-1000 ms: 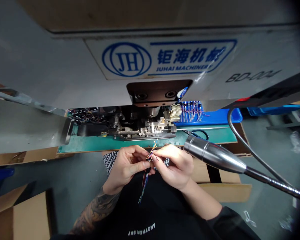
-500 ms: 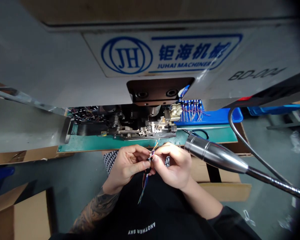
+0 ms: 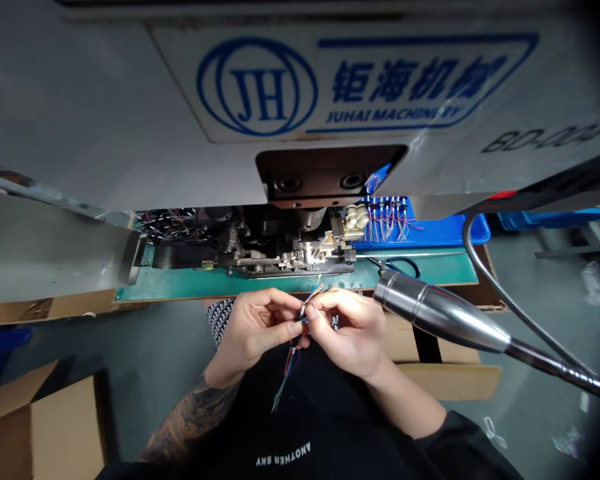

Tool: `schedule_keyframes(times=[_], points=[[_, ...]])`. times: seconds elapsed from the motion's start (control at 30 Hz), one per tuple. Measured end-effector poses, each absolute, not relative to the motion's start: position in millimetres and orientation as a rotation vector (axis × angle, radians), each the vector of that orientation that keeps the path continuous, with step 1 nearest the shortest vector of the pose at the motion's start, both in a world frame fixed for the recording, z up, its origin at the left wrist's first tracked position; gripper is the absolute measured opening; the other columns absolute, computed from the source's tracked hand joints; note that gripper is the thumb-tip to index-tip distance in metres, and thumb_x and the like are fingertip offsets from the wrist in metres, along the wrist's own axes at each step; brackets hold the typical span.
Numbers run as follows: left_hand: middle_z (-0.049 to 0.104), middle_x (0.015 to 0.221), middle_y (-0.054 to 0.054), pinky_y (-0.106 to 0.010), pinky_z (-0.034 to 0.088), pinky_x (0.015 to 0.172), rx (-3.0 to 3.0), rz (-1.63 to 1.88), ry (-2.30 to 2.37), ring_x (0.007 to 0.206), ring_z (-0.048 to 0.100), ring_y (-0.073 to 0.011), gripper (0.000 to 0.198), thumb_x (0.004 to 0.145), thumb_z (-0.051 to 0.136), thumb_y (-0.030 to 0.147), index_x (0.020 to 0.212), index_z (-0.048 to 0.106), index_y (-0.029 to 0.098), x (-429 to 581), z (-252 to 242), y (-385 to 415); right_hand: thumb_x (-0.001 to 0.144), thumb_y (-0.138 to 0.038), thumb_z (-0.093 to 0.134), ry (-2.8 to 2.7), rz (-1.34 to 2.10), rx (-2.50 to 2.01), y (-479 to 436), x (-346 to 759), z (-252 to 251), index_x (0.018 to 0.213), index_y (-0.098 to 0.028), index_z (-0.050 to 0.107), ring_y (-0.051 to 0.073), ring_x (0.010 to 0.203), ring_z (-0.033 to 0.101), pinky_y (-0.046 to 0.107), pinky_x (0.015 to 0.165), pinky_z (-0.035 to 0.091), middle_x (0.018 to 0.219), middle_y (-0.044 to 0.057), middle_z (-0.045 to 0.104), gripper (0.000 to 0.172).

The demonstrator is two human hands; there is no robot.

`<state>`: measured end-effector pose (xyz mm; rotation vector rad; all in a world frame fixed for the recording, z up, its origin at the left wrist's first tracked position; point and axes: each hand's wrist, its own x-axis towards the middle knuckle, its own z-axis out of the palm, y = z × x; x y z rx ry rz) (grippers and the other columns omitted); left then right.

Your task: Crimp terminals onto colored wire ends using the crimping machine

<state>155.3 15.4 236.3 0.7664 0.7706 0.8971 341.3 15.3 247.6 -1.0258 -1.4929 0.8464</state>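
Observation:
Pinched between my two hands is a small bundle of coloured wires point(image 3: 286, 379), its thin ends spreading above the fingers and a longer tail hanging down over the black shirt. My left hand point(image 3: 257, 327) grips it from the left with thumb and fingertips. From the right, my right hand point(image 3: 350, 330) pinches the same bundle close to its upper end. A short pale sleeve and a dark part show between the fingertips; their exact shape is mostly covered. Just beyond the hands is the metal crimping mechanism point(image 3: 305, 253) of a machine on a green bench top point(image 3: 180, 285).
A metal gooseneck lamp point(image 3: 445, 313) reaches in close by my right hand. Black-handled scissors point(image 3: 405, 267) lie on the bench before a blue tray point(image 3: 445, 230) of wired parts. More wires point(image 3: 167, 227) heap at the left. The machine housing point(image 3: 180, 173) overhangs above.
The fingertips have shifted slightly on the wire bundle, and a pale sleeve shows more clearly. The lower wire tail has swung a little left. The camera view has moved slightly.

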Motion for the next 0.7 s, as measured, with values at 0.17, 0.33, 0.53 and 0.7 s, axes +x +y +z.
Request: schedule_keyframes(times=[0.17, 0.33, 0.53, 0.7], points=[[0.083, 0.078, -0.005, -0.024, 0.068, 0.066, 0.772, 0.897, 0.774, 0.068, 0.083, -0.0185, 0.021, 0.088, 0.091, 0.016, 0.107, 0.083, 0.015, 155, 235, 15, 0.098, -0.011, 0.069, -1.512, 0.841, -0.991, 17, 344, 245, 0.086, -0.023, 0.071, 0.013, 0.050, 0.062, 0.025, 0.043, 0.052, 0.066, -0.003, 0.072, 0.017], [0.084, 0.080, -0.006, -0.024, 0.069, 0.066, 0.748, 0.905, 0.771, 0.067, 0.083, -0.0187, 0.023, 0.087, 0.092, 0.018, 0.107, 0.081, 0.014, 156, 237, 16, 0.098, -0.011, 0.071, -1.483, 0.860, -0.969, 18, 344, 246, 0.090, -0.021, 0.073, 0.011, 0.053, 0.062, 0.023, 0.047, 0.053, 0.068, -0.003, 0.072, 0.013], [0.084, 0.086, -0.008, -0.028, 0.071, 0.069, 0.752, 0.895, 0.790, 0.072, 0.083, -0.0208, 0.033, 0.088, 0.089, 0.018, 0.118, 0.076, 0.012, 154, 236, 15, 0.095, -0.016, 0.077, -1.408, 0.911, -1.022, 14, 347, 238, 0.102, -0.024, 0.076, 0.014, 0.058, 0.064, 0.026, 0.049, 0.055, 0.071, -0.002, 0.072, 0.010], [0.079, 0.085, -0.006, -0.031, 0.069, 0.071, 0.773, 0.939, 0.766, 0.075, 0.080, -0.0201, 0.028, 0.092, 0.080, 0.016, 0.118, 0.074, 0.013, 146, 229, 16, 0.095, -0.030, 0.080, -1.483, 0.713, -1.403, 19, 410, 205, 0.104, -0.021, 0.080, 0.020, 0.070, 0.073, 0.034, 0.065, 0.063, 0.088, 0.005, 0.079, 0.012]])
